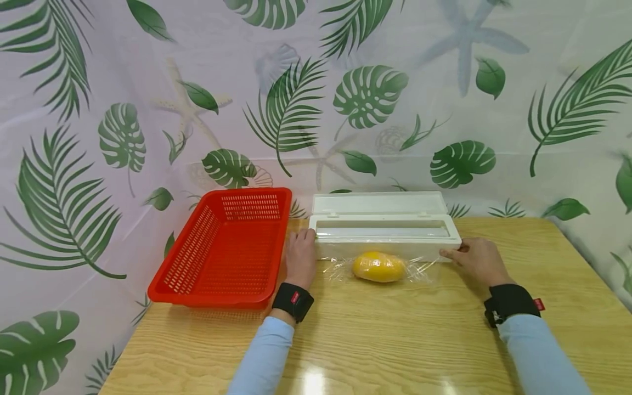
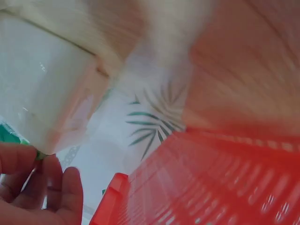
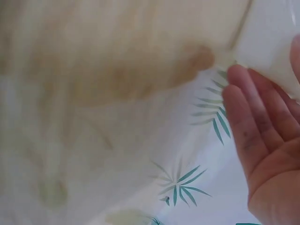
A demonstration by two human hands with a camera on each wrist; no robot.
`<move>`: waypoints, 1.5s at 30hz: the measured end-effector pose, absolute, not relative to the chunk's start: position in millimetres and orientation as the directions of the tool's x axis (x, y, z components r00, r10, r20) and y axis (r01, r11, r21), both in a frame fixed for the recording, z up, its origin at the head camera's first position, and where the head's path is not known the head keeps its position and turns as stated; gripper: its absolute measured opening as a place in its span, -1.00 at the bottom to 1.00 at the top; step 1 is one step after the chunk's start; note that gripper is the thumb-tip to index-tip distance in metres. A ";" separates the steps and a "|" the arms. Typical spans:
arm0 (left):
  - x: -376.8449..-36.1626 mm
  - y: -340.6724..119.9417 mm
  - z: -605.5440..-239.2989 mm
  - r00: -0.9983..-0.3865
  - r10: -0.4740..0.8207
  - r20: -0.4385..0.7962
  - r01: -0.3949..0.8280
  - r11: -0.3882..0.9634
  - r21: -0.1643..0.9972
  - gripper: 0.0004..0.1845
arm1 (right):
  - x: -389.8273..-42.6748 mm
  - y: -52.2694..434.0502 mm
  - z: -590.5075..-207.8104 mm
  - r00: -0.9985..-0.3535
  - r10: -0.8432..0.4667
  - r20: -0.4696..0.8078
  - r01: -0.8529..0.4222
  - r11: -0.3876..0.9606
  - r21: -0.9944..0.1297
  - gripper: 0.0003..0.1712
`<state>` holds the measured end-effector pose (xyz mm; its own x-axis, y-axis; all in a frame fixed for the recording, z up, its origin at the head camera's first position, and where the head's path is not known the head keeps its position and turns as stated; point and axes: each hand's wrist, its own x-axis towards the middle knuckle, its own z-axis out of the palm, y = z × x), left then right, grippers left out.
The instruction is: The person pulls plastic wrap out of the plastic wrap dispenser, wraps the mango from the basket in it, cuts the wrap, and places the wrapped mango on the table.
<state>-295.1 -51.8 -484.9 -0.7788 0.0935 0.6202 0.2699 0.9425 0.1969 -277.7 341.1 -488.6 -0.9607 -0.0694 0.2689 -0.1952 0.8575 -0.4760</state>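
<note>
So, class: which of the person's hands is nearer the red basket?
Left. The left hand rests just beside the red basket, at the dispenser box; the right hand is at the box's far end.

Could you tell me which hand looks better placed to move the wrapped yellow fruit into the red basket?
Probably the left hand: it rests between the red plastic basket and the film-wrapped yellow fruit.

On the table (image 1: pixel 375 340) I log: basket (image 1: pixel 227 247) at left; film dispenser box (image 1: pixel 385 230) just right of it, lid up behind; wrapped fruit (image 1: pixel 378 266) before the box, on the film sheet (image 1: pixel 419 270). Left hand (image 1: pixel 300 260) touches the box's left end, right hand (image 1: pixel 476 262) its right end.
</note>
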 end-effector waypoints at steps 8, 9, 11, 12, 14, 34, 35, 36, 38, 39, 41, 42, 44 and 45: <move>-288.8 -49.1 -484.6 -0.816 -0.024 0.578 0.271 0.867 0.419 -0.83 | -280.2 351.0 -484.0 -0.989 -0.122 0.080 -0.146 0.795 -0.589 -0.39; -287.5 -48.2 -484.5 -0.810 -0.030 0.586 0.270 0.867 0.418 -0.80 | -280.0 352.4 -483.7 -0.991 -0.127 0.051 -0.132 0.777 -0.616 -0.35; -284.0 -46.1 -483.6 -0.791 -0.025 0.612 0.273 0.880 0.389 -0.73 | -279.4 355.2 -483.2 -0.990 -0.140 -0.004 -0.100 0.732 -0.673 -0.25; -281.9 -44.7 -482.9 -0.783 -0.010 0.622 0.281 0.886 0.368 -0.71 | -279.4 356.5 -483.2 -0.989 -0.147 -0.030 -0.084 0.708 -0.701 -0.21; -276.8 -39.2 -480.7 -0.757 0.051 0.652 0.330 0.890 0.314 -0.68 | -278.9 358.9 -481.9 -0.983 -0.165 -0.083 -0.048 0.662 -0.748 -0.10; -273.0 14.3 -502.6 -0.712 0.617 0.336 0.627 0.773 -0.090 -0.35 | -237.7 226.0 -476.0 -0.790 -0.480 0.382 -0.573 0.800 -0.180 -0.30; -273.7 13.6 -504.3 -0.706 0.620 0.342 0.629 0.771 -0.099 -0.36 | -238.9 223.9 -480.9 -0.800 -0.479 0.362 -0.563 0.808 -0.175 -0.28; -274.0 12.7 -505.5 -0.701 0.624 0.346 0.630 0.769 -0.110 -0.35 | -240.0 222.6 -485.4 -0.808 -0.474 0.351 -0.553 0.815 -0.173 -0.26; -273.4 10.4 -507.0 -0.699 0.627 0.345 0.628 0.769 -0.125 -0.34 | -242.1 221.3 -491.6 -0.809 -0.471 0.351 -0.551 0.816 -0.177 -0.27; -272.9 9.2 -507.3 -0.700 0.625 0.345 0.626 0.770 -0.125 -0.34 | -243.3 221.4 -493.7 -0.806 -0.471 0.357 -0.555 0.811 -0.183 -0.28; -271.7 6.7 -506.7 -0.706 0.621 0.340 0.627 0.771 -0.107 -0.35 | -245.5 222.7 -495.8 -0.803 -0.468 0.370 -0.564 0.796 -0.218 -0.31; -271.2 5.6 -505.9 -0.710 0.618 0.337 0.630 0.771 -0.088 -0.35 | -246.4 223.7 -495.9 -0.803 -0.468 0.369 -0.568 0.789 -0.235 -0.33; -270.2 3.6 -503.5 -0.720 0.611 0.330 0.636 0.770 -0.038 -0.38 | -247.7 226.3 -495.0 -0.815 -0.463 0.347 -0.561 0.780 -0.277 -0.36; -270.1 2.9 -502.5 -0.723 0.608 0.327 0.639 0.769 -0.017 -0.39 | -248.2 227.8 -494.4 -0.825 -0.458 0.331 -0.553 0.775 -0.305 -0.37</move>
<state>-270.1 2.9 -502.5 -0.7234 0.6083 0.3266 0.6391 0.7690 -0.0169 -248.2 227.8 -494.4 -0.8247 -0.4583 0.3313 -0.5533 0.7751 -0.3051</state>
